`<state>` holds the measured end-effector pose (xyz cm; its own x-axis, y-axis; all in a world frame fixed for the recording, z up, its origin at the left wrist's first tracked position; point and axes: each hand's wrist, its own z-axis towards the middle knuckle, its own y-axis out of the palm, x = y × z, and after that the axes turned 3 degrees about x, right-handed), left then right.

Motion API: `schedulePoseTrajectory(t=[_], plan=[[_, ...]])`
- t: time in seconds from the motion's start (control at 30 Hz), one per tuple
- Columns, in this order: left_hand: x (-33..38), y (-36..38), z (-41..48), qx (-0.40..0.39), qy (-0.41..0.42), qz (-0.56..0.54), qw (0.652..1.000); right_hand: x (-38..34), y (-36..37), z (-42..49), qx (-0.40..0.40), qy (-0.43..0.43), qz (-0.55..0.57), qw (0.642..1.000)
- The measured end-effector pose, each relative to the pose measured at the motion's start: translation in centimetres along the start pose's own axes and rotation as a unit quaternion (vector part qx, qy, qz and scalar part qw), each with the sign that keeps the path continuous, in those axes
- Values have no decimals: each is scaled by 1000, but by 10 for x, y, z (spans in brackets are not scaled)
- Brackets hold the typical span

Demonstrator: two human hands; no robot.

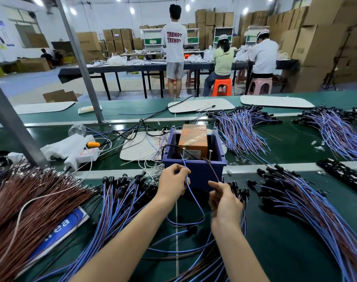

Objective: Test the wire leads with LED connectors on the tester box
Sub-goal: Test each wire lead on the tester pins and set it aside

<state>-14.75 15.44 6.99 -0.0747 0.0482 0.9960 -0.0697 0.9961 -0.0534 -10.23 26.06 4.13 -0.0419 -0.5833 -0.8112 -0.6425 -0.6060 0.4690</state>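
A purple tester box (196, 167) stands on the green belt with an orange block (192, 139) inside it and two metal contact screws near its front rim. My left hand (173, 183) pinches a blue wire lead (193, 198) whose end reaches up toward the left screw. Just to the right, my right hand (224, 200) pinches a brown wire lead (213, 170) that points up toward the right screw. The blue lead loops down between my hands to a black LED connector (190, 228) lying on the belt.
Piles of blue and brown leads with black connectors lie left (120, 200), right (295, 200) and behind the box (240, 129). Bare brown wires (31, 196) fill the left. A white power strip (86, 154) and grey posts (12, 123) stand left. People work at a far table.
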Motion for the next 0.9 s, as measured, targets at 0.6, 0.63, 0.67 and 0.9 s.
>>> schedulePoseTrajectory(t=[0.6, 0.63, 0.67, 0.9], plan=[[-8, -10, 9, 0, 48, 208, 977, 3, -5, -3, 55, 28, 22, 998], [-8, -10, 8, -3, 50, 209, 977, 3, -5, -3, 57, 26, 23, 998], [-8, -10, 7, -5, 51, 210, 976, 3, -6, -3, 60, 24, 23, 998], [-8, -9, 9, -13, 48, 214, 976, 5, -8, -3, 67, 18, 49, 996]])
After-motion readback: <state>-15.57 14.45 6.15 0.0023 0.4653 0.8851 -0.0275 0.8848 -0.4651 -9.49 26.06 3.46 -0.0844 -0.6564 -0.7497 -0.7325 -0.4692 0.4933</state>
